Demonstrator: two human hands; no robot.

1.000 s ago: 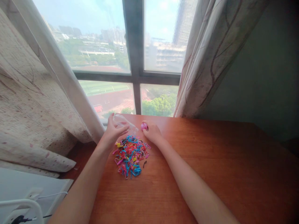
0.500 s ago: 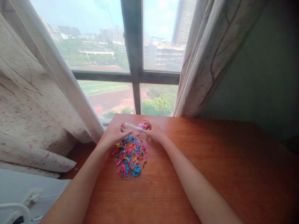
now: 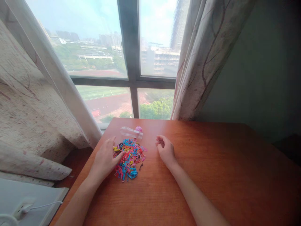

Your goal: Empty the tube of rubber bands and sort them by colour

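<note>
A heap of small rubber bands (image 3: 130, 158) in blue, red, pink, yellow and black lies on the wooden table. Beside it on the left is my left hand (image 3: 105, 157), its fingers spread and the thumb reaching over the heap's edge; whether it touches the bands I cannot tell. Behind the heap, a clear plastic bottle (image 3: 130, 132) rests on its side, with a pink object (image 3: 139, 128) near its right end. My right hand (image 3: 166, 150) is to the right of the heap, apart from it, fingers loosely curled with a gap to the thumb and nothing in them.
One dark band (image 3: 141, 166) lies loose at the heap's right side. The wooden table (image 3: 211, 169) extends far to the right. A window (image 3: 134, 81) stands beyond its back edge, between curtains (image 3: 197, 56). A cable and socket (image 3: 25, 208) are at lower left.
Both hands have let go of the clear bottle, which now lies behind the heap. The left hand has come nearer along the heap's left side; the right hand has drawn away to the right.
</note>
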